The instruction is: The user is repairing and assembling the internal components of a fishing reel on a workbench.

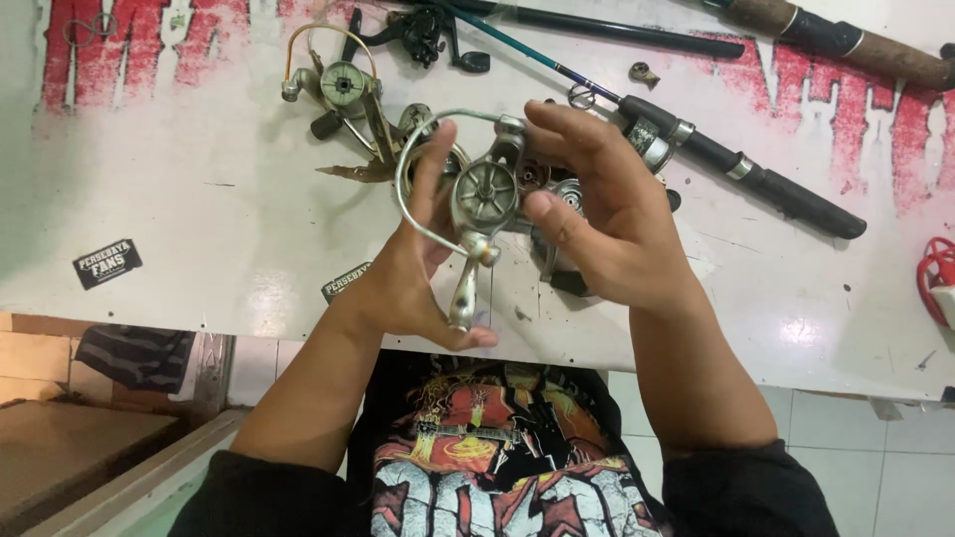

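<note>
Hands (497, 234) clasping reel (484, 199) above table edge (298, 328)

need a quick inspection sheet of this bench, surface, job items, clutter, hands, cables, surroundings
surface: white table, scuffed, red painted lettering, two dark stickers.
job's things: silver spinning reel held above the table, wire bail arm looped to its left, handle hanging down.
clutter: second reel and black reel lying on the table; fishing rods across the top right; small loose parts.
grippers: left hand and right hand both grip the reel.
cables: nothing seen.
surroundings: red item at right edge; tiled floor below.
</note>
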